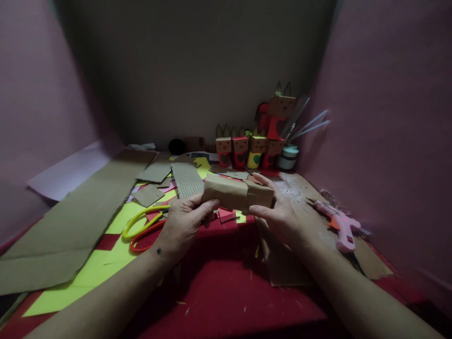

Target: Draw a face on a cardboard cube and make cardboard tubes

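No readable words or numbers
A green heart sign marks the yellow-bodied figure (pixel 257 149); a dark heart marks the red-bodied figure (pixel 240 151) just left of it.

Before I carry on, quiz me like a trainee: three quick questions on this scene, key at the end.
1. True or false: the left hand and right hand both hold the brown cardboard piece.
2. Which lies to the right of the right hand? A) scissors; B) pink glue gun; C) corrugated strip.
3. Fill in: the yellow-bodied figure has a ____ heart.

Key: 1 true; 2 B; 3 green.
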Demonstrator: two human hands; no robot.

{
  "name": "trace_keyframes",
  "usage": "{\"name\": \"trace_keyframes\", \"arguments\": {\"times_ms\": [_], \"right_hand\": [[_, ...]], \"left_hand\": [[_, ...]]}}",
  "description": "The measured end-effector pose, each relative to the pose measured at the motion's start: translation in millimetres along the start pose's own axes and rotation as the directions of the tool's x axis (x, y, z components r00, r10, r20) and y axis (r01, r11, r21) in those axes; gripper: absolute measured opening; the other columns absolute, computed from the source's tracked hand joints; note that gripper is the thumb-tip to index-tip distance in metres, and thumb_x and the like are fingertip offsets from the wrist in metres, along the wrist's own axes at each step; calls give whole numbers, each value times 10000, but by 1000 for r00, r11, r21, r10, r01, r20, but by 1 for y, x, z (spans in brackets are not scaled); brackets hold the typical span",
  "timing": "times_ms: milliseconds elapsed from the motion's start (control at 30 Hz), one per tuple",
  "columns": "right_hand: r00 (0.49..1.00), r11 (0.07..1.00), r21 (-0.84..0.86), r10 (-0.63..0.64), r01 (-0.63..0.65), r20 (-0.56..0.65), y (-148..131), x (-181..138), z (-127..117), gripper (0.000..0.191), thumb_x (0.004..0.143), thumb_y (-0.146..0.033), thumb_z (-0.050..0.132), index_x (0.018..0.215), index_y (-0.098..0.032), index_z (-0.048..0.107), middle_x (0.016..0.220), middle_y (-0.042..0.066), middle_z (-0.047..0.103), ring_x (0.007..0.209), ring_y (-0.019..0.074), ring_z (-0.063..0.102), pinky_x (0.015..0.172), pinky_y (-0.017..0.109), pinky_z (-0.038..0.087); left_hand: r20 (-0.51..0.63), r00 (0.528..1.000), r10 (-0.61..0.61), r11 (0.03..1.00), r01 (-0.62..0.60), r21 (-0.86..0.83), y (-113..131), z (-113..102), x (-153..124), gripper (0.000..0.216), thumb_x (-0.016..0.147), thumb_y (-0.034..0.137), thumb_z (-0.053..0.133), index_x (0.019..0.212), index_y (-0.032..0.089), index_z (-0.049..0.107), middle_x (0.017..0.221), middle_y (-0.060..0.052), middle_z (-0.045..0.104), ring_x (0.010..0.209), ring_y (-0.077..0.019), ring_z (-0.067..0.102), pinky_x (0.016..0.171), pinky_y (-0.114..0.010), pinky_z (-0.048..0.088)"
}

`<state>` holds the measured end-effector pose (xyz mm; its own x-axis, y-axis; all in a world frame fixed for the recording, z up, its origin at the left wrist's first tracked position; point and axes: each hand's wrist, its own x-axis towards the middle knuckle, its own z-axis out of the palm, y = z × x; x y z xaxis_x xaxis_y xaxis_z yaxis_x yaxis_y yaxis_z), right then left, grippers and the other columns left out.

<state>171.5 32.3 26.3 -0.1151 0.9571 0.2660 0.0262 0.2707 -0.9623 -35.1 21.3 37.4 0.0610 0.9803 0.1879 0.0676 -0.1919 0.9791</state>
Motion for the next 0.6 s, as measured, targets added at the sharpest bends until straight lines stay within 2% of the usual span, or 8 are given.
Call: {"name": "trace_keyframes", "arguments": {"times_ms": [200, 433, 600], "right_hand": [[999, 995, 95, 28, -30, 26, 2, -1, 1, 796, 636, -291, 783, 1350, -277, 432, 1330, 97, 543, 1197, 306, 548, 1023, 451, 432], [1000, 1000, -4, 4, -4, 0, -1, -1, -2, 740, 633, -296, 792, 1309, -267, 491, 1312, 91, 558, 1188, 304, 546, 1015, 433, 424], [1000, 1000, 17, 15, -15, -15, -2, -2, 0, 758, 621, -314, 804, 1308, -274, 486, 1284, 77, 567, 1160, 287, 556, 996, 425, 432]], "left_hand": [[7, 1000, -19, 1000, 19, 6, -4, -1, 2, 273, 761, 353, 673, 572, 178, 583, 520, 19, 490, 514, -109, 391, 520, -252, 292], [15, 999, -37, 999, 37, 8, -12, -4, 5, 271, 764, 395, 682, 624, 176, 604, 543, 20, 492, 522, -112, 402, 526, -252, 291], [-1, 1000, -20, 997, 20, 80, -11, -2, 1, 252, 775, 384, 671, 645, 174, 622, 567, 14, 523, 542, -119, 424, 536, -252, 297]]}}
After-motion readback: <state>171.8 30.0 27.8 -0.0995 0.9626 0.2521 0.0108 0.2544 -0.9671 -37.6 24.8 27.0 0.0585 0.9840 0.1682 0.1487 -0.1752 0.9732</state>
